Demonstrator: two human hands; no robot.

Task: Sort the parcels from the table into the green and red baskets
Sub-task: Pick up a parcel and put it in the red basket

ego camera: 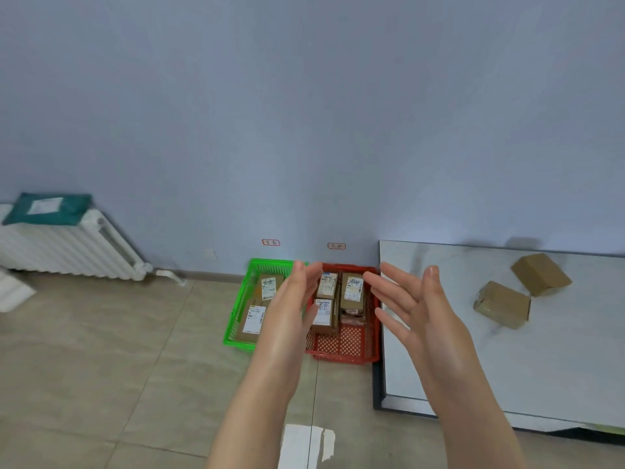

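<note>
Green basket (235, 316) on the floor holds two labelled parcels (269, 286), long axes near-to-far. Left hand (287, 306) above it, fingers straight, holding nothing. Red basket (345, 345) just right holds several labelled boxes (351, 289) in its far half. Right hand (419, 319) has fingers spread wide, empty. On the tabletop (473, 367), right, two brown parcels (503, 304) lie askew.

Left basket (240, 301) and right basket (348, 343) side by side on floor (101, 350), backs to wall (304, 130). Rear parcel (270, 286) and front parcel (252, 319) in left basket; several parcels (352, 291) in right. Worktop (456, 367) just right of right basket; near box (503, 304) and far box (540, 274) close together on it. Radiator (67, 248) far left, package (47, 208) on top.
</note>
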